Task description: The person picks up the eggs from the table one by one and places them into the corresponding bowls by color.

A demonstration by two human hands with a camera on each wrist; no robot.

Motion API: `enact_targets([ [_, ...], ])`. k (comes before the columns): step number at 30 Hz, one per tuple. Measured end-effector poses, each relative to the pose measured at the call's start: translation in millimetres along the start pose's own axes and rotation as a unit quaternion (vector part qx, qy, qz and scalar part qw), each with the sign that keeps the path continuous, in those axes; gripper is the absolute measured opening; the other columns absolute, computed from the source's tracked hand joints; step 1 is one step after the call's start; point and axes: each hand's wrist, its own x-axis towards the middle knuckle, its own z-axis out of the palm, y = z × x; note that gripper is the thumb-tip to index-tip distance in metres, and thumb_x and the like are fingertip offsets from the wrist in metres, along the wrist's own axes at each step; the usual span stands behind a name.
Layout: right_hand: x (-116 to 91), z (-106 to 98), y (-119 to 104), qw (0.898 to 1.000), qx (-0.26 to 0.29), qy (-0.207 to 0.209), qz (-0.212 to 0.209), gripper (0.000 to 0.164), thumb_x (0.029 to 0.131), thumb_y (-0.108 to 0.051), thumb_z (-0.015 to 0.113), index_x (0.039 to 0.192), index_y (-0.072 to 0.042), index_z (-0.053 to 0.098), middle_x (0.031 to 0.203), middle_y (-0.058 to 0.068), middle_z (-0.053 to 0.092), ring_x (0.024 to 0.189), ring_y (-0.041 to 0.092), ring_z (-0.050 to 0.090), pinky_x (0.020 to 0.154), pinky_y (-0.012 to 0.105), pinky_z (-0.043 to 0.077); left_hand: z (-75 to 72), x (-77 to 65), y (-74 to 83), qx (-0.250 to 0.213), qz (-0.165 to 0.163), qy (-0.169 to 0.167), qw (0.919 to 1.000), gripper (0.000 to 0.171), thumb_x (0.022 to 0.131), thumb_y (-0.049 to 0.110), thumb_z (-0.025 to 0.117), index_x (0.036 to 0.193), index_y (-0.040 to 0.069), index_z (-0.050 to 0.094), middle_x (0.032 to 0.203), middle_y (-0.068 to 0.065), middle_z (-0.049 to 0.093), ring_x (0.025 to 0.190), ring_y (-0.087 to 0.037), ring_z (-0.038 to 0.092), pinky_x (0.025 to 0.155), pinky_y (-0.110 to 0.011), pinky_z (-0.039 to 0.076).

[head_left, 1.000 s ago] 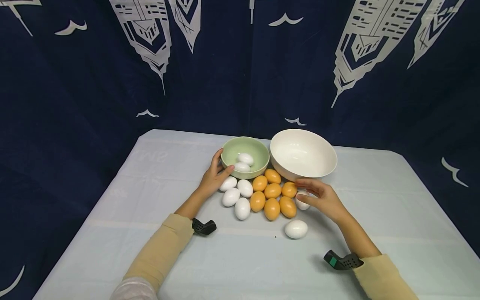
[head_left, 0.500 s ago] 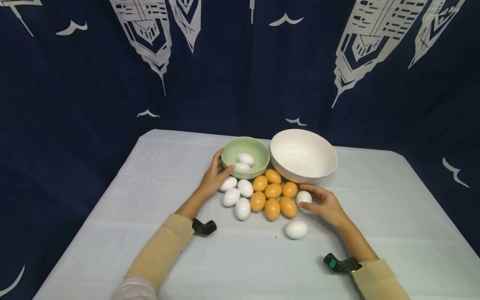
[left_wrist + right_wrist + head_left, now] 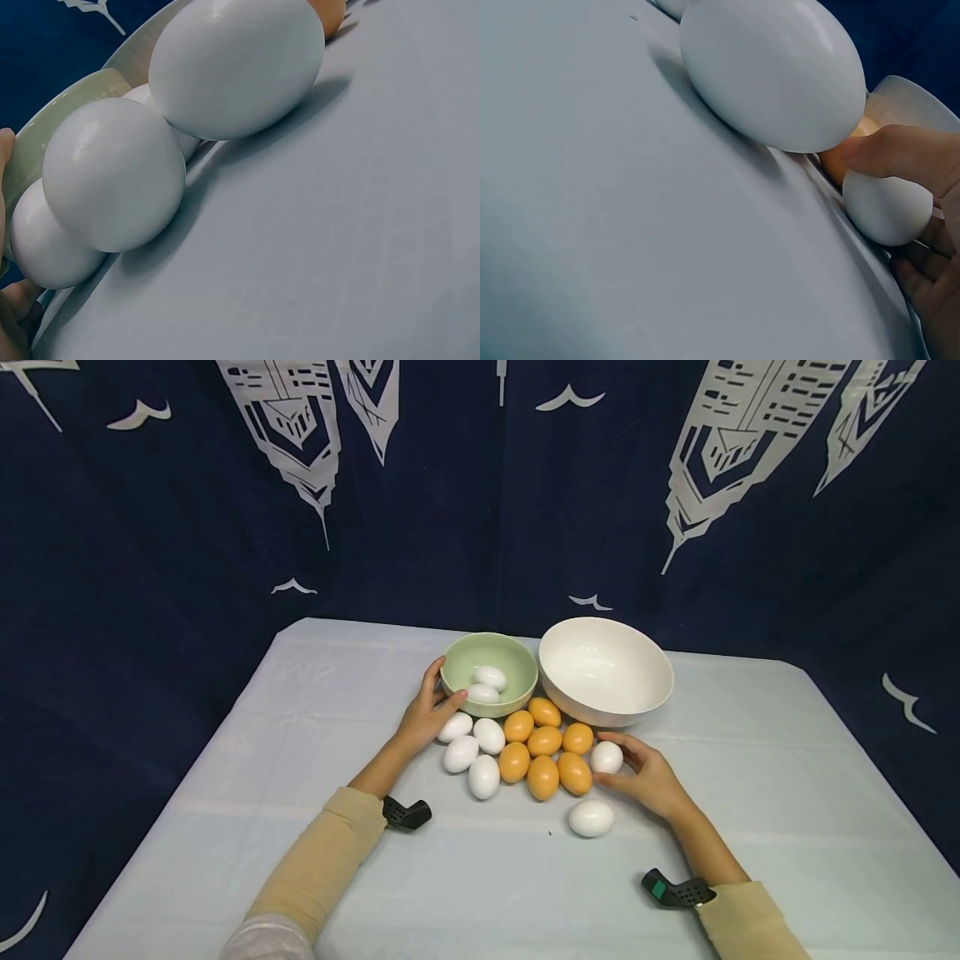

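White egg (image 3: 607, 757) and green bowl (image 3: 482, 652) held
They are clasped by right grip (image 3: 643, 777) and left grip (image 3: 425, 714) respectively; light pressure is advised lest orange eggs (image 3: 574, 774) be nudged.

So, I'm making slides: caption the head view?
Left hand holds green bowl, right hand around white egg beside orange eggs.

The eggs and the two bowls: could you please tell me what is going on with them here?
A person's left hand holds the green bowl, where two white eggs lie. The right hand is curled around another white egg, beside the orange eggs. Four more white eggs lie in front of the green bowl, and a single white egg lies apart. The white bowl stands beside the green one.
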Motion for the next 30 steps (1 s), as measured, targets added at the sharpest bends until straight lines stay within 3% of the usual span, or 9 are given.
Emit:
enact_targets([
  [9,0,1,0,1.0,-0.015,-0.004,-0.003,0.068,0.08,-0.013,0.082,0.139,-0.002,0.05,0.141,0.018,0.05,0.131,0.034,0.044,0.102,0.016,0.035,-0.6,-1.3,0.8,0.001,0.0,-0.001,1.0,0.072,0.099,0.036,0.058,0.156,0.028,0.014,0.159,-0.011,0.023,0.131,-0.035,0.045,0.111,-0.051,0.028],
  [21,1,-3,-7,1.0,-0.005,0.001,-0.002,0.067,0.079,-0.01,0.083,0.137,0.002,0.051,0.139,0.02,0.051,0.127,0.033,0.048,0.094,0.01,0.038,0.2,-1.4,0.4,0.005,-0.004,0.0,1.0,0.073,0.099,0.038,0.057,0.156,0.028,0.013,0.158,-0.011,0.024,0.131,-0.034,0.045,0.111,-0.051,0.029],
  [30,6,-6,-16,1.0,0.014,-0.004,-0.02,0.066,0.078,-0.009,0.083,0.135,0.003,0.053,0.138,0.02,0.052,0.116,-0.004,0.047,0.093,0.01,0.039,-0.1,-0.5,-0.5,0.001,0.0,-0.003,1.0,0.073,0.099,0.037,0.057,0.156,0.027,0.013,0.159,-0.011,0.022,0.132,-0.035,0.045,0.111,-0.049,0.029],
])
